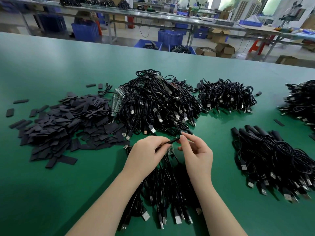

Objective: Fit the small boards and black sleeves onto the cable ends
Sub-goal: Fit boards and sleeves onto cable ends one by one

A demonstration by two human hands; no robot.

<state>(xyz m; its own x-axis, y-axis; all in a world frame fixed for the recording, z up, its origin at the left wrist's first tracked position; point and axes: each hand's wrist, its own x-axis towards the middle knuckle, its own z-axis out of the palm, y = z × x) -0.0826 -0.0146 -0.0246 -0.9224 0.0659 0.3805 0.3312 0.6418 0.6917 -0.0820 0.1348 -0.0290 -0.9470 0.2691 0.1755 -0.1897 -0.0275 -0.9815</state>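
Mid-sleeving: black sleeve [173,141] pinched between left hand [146,153] and right hand [196,150] above small board [170,149]; next, probably sliding it over.

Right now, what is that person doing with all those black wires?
A person is fitting parts onto cable ends. The left hand holds a black sleeve and the right hand pinches its other end. A small green board shows just below. Loose sleeves are heaped on the left, a big cable pile lies behind, and sleeved cables lie on the right of the green table.
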